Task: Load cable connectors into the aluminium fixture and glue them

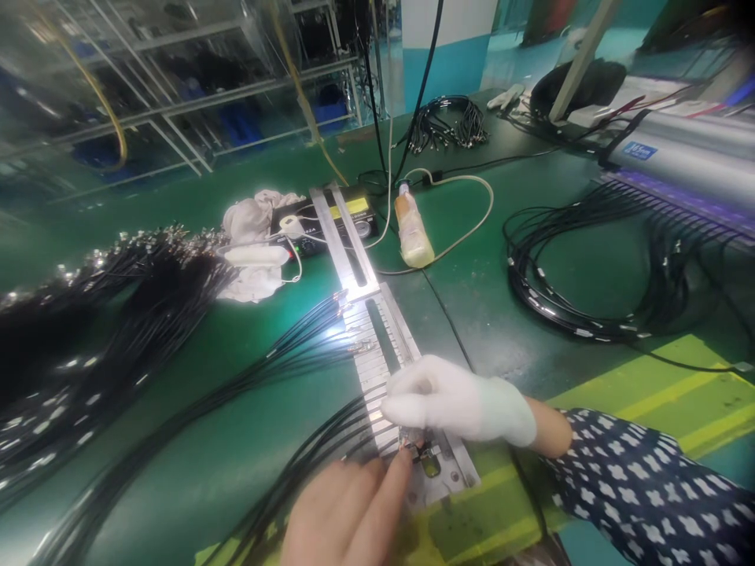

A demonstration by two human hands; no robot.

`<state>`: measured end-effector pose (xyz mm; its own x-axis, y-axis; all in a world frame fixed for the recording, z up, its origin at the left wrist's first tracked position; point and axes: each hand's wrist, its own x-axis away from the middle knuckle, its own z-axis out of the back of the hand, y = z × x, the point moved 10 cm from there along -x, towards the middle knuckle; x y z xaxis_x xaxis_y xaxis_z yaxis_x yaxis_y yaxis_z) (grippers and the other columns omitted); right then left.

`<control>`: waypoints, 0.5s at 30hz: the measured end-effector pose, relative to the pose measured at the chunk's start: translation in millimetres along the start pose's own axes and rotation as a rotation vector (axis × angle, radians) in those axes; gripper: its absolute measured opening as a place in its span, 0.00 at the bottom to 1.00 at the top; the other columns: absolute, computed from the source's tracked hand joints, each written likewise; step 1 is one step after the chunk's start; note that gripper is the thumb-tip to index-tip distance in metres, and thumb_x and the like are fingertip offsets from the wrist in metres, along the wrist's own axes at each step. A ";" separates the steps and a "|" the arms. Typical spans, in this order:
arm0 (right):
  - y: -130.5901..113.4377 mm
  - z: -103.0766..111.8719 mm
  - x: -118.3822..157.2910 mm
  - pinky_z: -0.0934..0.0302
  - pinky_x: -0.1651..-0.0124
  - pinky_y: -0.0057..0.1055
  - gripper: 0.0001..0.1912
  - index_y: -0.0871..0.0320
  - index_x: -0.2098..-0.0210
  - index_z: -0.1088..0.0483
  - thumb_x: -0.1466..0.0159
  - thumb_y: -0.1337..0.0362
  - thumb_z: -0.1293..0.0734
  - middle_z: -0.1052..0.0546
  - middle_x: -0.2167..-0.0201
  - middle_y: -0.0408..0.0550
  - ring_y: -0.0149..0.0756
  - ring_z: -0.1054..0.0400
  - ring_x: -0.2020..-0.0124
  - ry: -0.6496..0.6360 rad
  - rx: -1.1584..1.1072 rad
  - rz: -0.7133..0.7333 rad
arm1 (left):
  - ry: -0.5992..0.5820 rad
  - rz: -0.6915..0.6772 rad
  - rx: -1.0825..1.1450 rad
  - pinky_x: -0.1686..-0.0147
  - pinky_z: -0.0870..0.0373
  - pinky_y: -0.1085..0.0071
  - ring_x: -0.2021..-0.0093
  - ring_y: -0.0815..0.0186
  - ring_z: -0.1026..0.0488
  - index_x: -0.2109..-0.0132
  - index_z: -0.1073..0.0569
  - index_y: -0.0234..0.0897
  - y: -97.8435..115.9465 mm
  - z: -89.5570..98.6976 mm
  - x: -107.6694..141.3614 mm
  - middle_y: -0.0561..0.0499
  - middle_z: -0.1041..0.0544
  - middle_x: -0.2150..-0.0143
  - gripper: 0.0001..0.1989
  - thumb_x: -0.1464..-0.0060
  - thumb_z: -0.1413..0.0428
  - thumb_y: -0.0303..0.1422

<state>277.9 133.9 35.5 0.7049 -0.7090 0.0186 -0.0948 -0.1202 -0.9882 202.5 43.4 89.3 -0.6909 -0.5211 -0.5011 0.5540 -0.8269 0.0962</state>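
Note:
A long metal slotted fixture (369, 365) lies across the green table, with thin black cables (318, 440) running into its slots from the left. My right hand (454, 397), in a white glove, is over its near part, thumb and fingers closed in a pinch; whatever is between them is hidden. My bare left hand (354, 511) is at the near end, fingers together, the index fingertip at small metal connectors (421, 450). What the left fingers hold is covered by the hand. Farther up the fixture, more cable ends with metal connectors (364, 346) rest in slots under a bright light.
A large bundle of black cables (147, 306) lies left. Behind the fixture stand a black control box (307, 236), a crumpled cloth (253, 216) and a yellowish bottle (414, 236). Coiled cables (531, 295) lie right, beside a silver machine (696, 153). Yellow-green sheeting (661, 393) covers the near edge.

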 end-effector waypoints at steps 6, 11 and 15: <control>1.6 -3.2 -0.2 0.48 0.71 0.29 0.28 0.60 0.80 0.37 0.33 0.46 0.35 0.39 0.80 0.40 0.29 0.45 0.76 -0.033 -0.005 -0.009 | 0.034 0.021 0.015 0.73 0.29 0.69 0.75 0.66 0.27 0.45 0.30 0.24 1.1 -4.1 3.3 0.47 0.21 0.71 0.13 0.35 0.50 0.22; 2.8 -4.3 -0.9 0.49 0.70 0.30 0.28 0.60 0.79 0.39 0.33 0.45 0.36 0.39 0.80 0.40 0.29 0.46 0.76 -0.060 -0.012 -0.013 | 0.075 0.015 0.005 0.77 0.32 0.71 0.79 0.69 0.31 0.48 0.29 0.23 3.8 -1.3 -1.9 0.50 0.23 0.75 0.12 0.35 0.50 0.22; 5.0 -3.5 -1.5 0.51 0.70 0.30 0.30 0.58 0.80 0.43 0.33 0.43 0.36 0.43 0.78 0.39 0.29 0.48 0.75 -0.071 0.014 0.003 | 0.063 0.012 -0.015 0.76 0.31 0.71 0.78 0.69 0.29 0.47 0.29 0.24 3.8 0.0 -0.4 0.50 0.23 0.74 0.12 0.34 0.51 0.24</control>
<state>273.9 131.9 31.1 0.7530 -0.6580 0.0057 -0.0870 -0.1082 -0.9903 204.8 40.5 89.8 -0.6541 -0.5162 -0.5528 0.5691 -0.8174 0.0899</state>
